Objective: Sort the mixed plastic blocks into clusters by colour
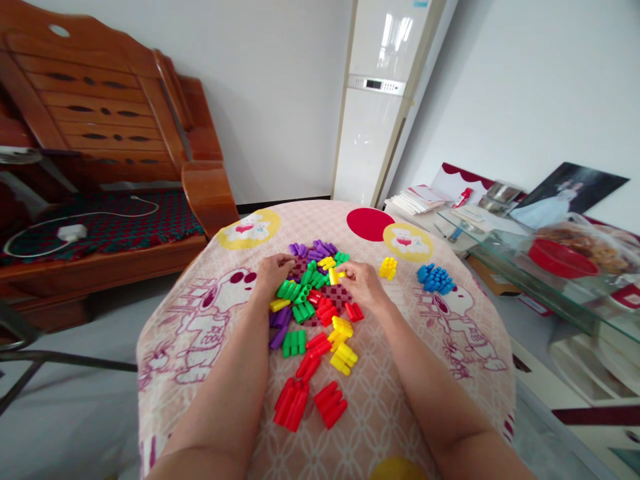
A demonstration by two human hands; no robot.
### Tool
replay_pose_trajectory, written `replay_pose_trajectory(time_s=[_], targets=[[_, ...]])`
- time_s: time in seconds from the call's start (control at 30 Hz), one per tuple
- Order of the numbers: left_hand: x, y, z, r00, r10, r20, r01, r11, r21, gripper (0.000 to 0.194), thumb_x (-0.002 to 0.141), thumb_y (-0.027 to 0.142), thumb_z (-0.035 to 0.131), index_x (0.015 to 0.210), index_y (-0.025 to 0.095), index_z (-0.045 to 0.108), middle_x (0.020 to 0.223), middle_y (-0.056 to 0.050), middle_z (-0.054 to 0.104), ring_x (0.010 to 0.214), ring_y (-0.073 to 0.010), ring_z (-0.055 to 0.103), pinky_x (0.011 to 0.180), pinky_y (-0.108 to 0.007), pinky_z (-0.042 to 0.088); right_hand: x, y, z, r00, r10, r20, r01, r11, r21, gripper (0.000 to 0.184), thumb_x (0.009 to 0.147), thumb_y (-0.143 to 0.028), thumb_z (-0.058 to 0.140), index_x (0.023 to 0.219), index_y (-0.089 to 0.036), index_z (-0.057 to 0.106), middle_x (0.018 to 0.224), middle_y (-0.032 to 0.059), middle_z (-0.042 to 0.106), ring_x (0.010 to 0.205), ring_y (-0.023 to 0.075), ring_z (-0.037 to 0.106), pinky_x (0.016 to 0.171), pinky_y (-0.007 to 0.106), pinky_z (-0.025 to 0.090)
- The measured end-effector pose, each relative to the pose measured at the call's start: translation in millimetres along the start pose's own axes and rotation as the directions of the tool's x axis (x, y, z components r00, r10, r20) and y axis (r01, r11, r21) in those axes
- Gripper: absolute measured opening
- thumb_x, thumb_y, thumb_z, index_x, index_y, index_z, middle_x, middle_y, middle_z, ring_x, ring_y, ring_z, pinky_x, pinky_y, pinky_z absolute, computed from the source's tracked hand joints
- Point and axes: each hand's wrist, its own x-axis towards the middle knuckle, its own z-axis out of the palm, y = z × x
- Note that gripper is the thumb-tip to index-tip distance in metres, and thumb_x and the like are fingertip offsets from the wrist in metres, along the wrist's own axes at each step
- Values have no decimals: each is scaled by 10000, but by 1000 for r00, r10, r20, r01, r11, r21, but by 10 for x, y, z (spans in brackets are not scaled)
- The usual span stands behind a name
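A heap of plastic peg blocks (pixel 310 300) in purple, green, red and yellow lies on a round table under a pink cartoon cloth (pixel 210 313). My left hand (pixel 273 270) rests on the heap's left side, fingers curled over the green and purple pieces. My right hand (pixel 357 280) sits at the heap's right side and pinches a yellow peg block (pixel 334 275). A red cluster (pixel 305 400) and a yellow cluster (pixel 343 353) lie nearer to me. A small yellow group (pixel 388 267) and a blue group (pixel 436 279) stand apart on the right.
A wooden bench (pixel 100 133) with a dark cushion and a white charger cable stands on the left. A tall white air conditioner (pixel 375 100) is behind the table. At the right, a glass shelf (pixel 525 267) carries papers, a red bowl and a framed photo.
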Motion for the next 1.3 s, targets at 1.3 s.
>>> replay_pose_trajectory(time_s=[1.3], targets=[[-2,-27,24,998,-4,-55,3,1000,-21,251,727,270,713,941,148,763,790,-58,776,764,-199,723,762,-293,573,-89,118,-927,940,326,-101,-301,651,-696,197,793,-98,617,928,-93,760,954,185,745,911,259,685,792,299,467]])
